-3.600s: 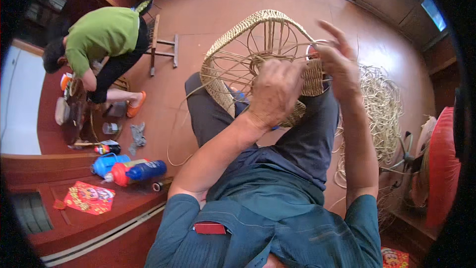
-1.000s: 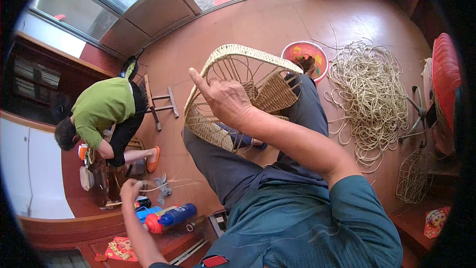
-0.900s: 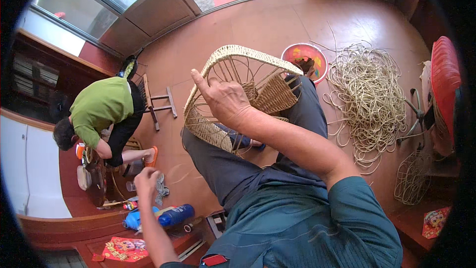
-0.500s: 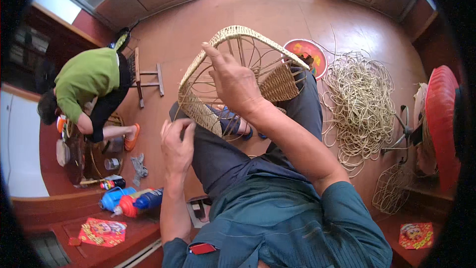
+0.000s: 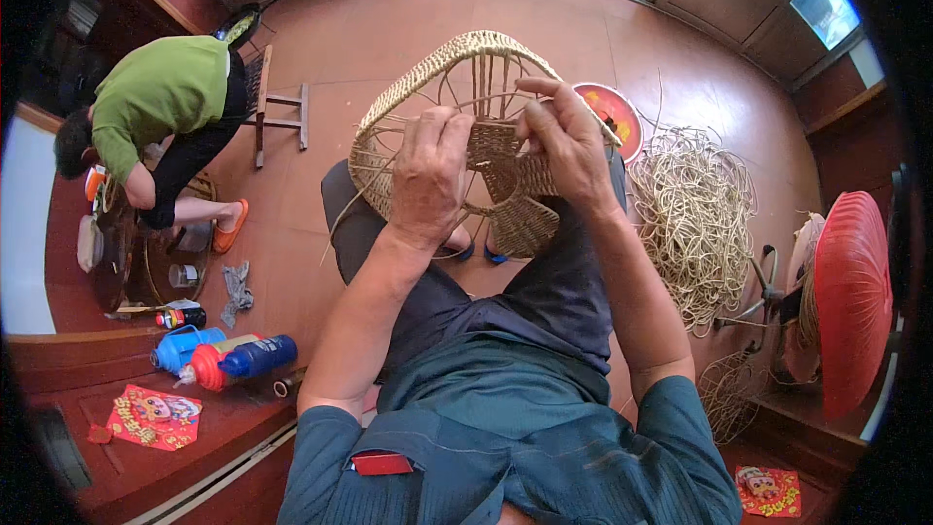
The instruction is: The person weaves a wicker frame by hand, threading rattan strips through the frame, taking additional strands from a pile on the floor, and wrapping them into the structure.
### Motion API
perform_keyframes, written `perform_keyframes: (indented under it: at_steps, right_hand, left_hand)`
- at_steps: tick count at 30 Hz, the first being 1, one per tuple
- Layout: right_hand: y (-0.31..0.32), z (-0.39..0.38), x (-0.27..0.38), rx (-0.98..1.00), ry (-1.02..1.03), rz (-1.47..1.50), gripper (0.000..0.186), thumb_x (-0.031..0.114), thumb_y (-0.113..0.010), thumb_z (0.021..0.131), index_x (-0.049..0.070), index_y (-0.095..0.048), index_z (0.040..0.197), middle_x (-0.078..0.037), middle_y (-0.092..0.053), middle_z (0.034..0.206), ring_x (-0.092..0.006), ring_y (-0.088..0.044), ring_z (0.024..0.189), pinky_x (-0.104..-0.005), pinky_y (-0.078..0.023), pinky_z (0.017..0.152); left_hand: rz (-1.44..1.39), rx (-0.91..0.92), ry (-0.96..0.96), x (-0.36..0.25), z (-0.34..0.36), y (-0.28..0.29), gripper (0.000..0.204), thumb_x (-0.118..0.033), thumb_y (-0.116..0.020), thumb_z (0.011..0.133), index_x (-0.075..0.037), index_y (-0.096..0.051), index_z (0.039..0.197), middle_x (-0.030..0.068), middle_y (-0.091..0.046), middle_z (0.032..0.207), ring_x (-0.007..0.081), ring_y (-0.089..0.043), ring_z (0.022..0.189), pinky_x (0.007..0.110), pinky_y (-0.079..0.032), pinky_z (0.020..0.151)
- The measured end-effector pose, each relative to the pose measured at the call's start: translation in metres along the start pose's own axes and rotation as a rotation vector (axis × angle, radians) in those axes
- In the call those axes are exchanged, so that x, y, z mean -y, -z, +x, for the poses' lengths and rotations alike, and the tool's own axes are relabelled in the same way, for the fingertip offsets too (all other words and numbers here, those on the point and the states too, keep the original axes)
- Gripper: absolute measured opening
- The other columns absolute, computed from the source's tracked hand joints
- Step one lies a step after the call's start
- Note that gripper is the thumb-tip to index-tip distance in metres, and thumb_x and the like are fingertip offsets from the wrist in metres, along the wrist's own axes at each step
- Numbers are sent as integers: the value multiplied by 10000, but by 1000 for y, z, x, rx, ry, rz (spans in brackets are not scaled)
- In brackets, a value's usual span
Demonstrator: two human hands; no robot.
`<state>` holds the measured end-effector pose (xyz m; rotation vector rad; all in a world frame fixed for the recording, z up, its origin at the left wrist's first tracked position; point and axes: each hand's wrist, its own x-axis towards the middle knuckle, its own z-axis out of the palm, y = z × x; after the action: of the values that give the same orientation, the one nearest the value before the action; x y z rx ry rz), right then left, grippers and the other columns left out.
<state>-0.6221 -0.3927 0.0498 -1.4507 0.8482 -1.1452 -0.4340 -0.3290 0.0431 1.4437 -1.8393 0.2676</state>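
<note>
A partly woven frame of pale twisted cord rests across my thighs. Its rim is tightly wrapped, bare spokes cross its inside, and denser woven panels show at its middle and near side. My left hand is over the left half, fingers curled together around a cord strand. To the right, my right hand pinches a strand between thumb and fingers, just inside the rim. A thin cord spans the gap between both hands. Exactly where the fingertips grip is partly hidden.
A big heap of loose cord lies on the floor at right, beside a red basin and a red-covered round seat. At left, a person in green bends forward near a wooden stool. Bottles lie lower left.
My left hand has risen from beside the frame to its strands. My right hand has shifted right and now pinches a cord. The view has turned slightly, and the frame sits more level.
</note>
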Motion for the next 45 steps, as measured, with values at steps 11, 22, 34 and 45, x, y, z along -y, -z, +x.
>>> perform_keyframes:
  at_steps: [11,22,34,45]
  right_hand:
    - [13,18,42,-45,237,-54,345,91,-629,1118,6,-601,1451,-79,-790,1049,-92,-686,937,-255,-557,843]
    - [-2,2,5,-45,426,-744,748,-2,-623,1019,159,-373,1705,-195,-749,1341,-333,-772,940,-461,-607,840]
    - [-14,12,-13,-190,552,-699,713,70,-586,1043,104,-343,1713,-140,-736,1029,-299,-728,789,-431,-588,735]
    - [151,-21,6,-196,-124,378,658,44,-652,971,-12,-473,1602,40,-598,909,-12,-439,612,-174,-355,514]
  left_hand:
    - [-119,-18,-3,2,25,-20,125,-90,-725,983,-106,-718,1107,94,-710,937,329,-707,903,455,-570,811]
    - [26,67,-9,-14,19,-20,91,-127,-688,1003,-92,-718,1081,130,-649,999,366,-680,956,484,-560,833]
    - [-50,56,72,-15,17,-21,150,-95,-676,1008,-67,-735,1144,139,-652,1047,364,-677,1006,475,-572,872]
    - [-41,36,-214,-28,34,-43,163,-82,-722,938,-88,-728,1101,81,-734,1048,280,-706,981,414,-591,872]
